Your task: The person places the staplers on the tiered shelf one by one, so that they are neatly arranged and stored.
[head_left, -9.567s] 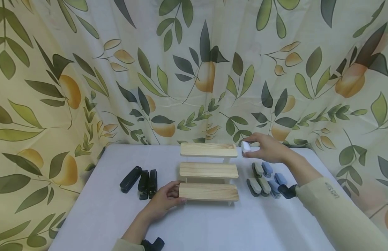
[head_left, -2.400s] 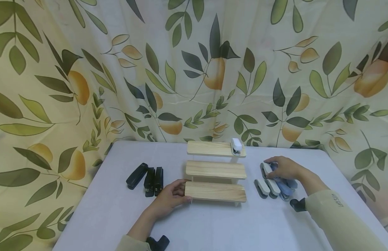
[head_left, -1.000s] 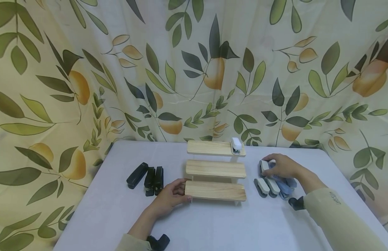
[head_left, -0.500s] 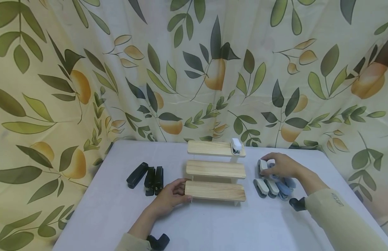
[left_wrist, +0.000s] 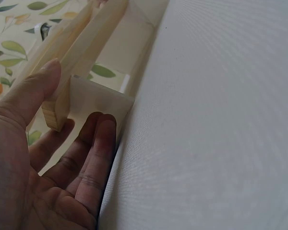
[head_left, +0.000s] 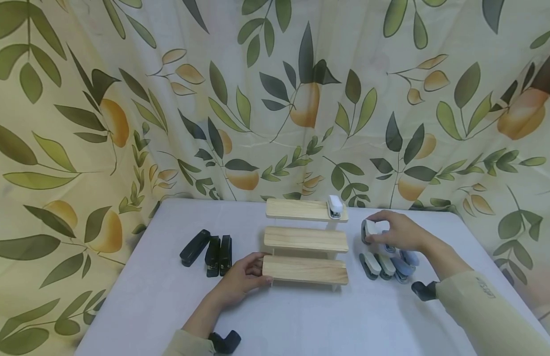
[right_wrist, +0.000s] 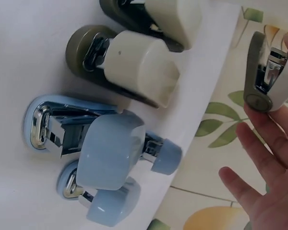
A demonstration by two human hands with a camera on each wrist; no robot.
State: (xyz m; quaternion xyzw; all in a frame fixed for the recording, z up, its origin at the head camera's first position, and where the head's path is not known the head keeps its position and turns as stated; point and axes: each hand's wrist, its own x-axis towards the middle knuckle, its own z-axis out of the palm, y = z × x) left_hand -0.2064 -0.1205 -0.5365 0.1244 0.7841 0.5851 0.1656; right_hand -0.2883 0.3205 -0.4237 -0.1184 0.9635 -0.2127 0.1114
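Observation:
The left hand grips the left end of the lowest wooden shelf; in the left wrist view its thumb lies on the board and its fingers touch the pale side support. Between thumb and fingers the right hand pinches a white and grey-green stapler, held up off the table in the right wrist view. Beneath that hand lie two more cream staplers and several blue staplers. A white stapler stands at the right end of the top shelf.
Three black staplers lie on the white table, left of the shelves. The middle shelf bears nothing. A leaf-patterned curtain hangs behind the table's back edge.
The right hand took hold of the cream stapler among the others and has lifted it, moving slightly left and back. Earlier, the white stapler went from that hand onto the top shelf. The left hand stays put.

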